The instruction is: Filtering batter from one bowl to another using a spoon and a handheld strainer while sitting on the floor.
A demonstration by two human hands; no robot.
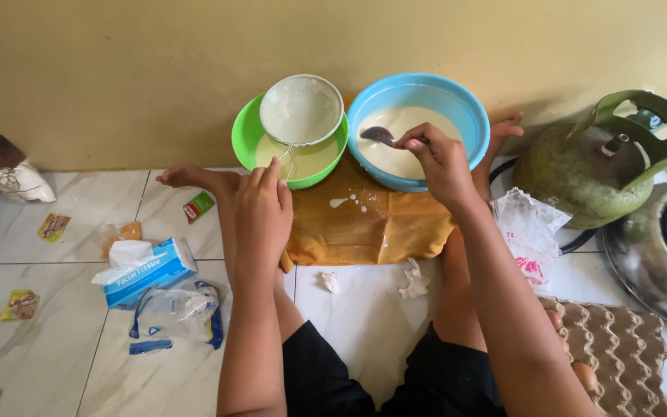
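Far left: blue tissue box on the tiled floor, clear plastic bag just beside it, small sachets scattered near.
Left hand: grip closed on the wire handle of the sieve, fingers wrapped around the handle's end.
Sieve: held over the green bowl, pale batter coating its mesh, pale batter in the bowl beneath.
Cloth: orange, under both bowls, spotted with white drips.
Right hand: grip pinched on the spoon, spoon head just left of the fingers.
Spoon: over the batter inside the blue bowl.
Far right: green gas cylinder, stove, egg tray.
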